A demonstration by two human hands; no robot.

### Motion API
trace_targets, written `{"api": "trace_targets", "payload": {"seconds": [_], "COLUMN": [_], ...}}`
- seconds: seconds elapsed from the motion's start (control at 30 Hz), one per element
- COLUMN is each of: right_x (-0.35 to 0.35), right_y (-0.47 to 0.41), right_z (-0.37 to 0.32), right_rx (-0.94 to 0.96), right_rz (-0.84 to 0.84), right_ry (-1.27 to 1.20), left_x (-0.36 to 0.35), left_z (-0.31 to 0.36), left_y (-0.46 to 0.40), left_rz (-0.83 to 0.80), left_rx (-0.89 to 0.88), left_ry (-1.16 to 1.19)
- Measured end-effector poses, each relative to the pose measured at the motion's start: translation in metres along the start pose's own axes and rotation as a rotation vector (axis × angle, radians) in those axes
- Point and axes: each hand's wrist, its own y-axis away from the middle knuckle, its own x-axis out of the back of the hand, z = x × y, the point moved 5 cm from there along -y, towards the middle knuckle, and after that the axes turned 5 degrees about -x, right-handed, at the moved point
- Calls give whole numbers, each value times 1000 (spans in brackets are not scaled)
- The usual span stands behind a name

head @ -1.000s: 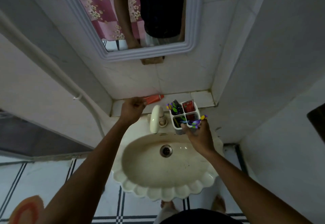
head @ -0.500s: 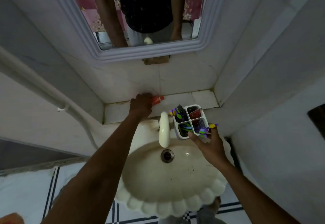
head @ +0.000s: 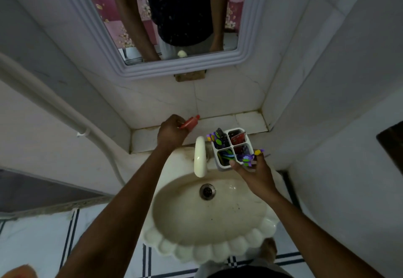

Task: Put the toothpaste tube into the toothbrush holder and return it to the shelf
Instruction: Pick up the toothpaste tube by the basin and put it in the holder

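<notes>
Toothpaste tube (head: 189,122), red, no legible lettering.

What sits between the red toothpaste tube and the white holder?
Head view: only bare white shelf tile between red toothpaste tube and white four-compartment toothbrush holder; the cream tap sits lower.

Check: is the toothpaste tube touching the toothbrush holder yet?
Apart. The head view shows the toothpaste tube in the left hand over the shelf, with bare shelf between it and the toothbrush holder.
</notes>
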Motion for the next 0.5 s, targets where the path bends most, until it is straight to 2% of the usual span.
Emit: {"api": "trace_targets", "payload": {"seconds": [0.1, 0.2, 0.27, 0.33, 0.5], "right_x": [-1, 2, 4, 7, 11], "right_y": [3, 6, 8, 10, 15], "right_z": [-3, -7, -11, -14, -19], "right_rx": [36, 69, 87, 104, 86], "right_rz": [-19, -19, -29, -51, -79], "right_ry": [-1, -1, -6, -13, 18], "left_x": [29, 54, 65, 64, 32], "left_z": [27, 69, 99, 123, 158], "left_y": [23, 55, 78, 94, 121], "left_rz": [85, -11, -91, -133, -119], "left_rx": [-43, -204, -326, -421, -621], "left_ry": [210, 226, 62, -234, -839]}}
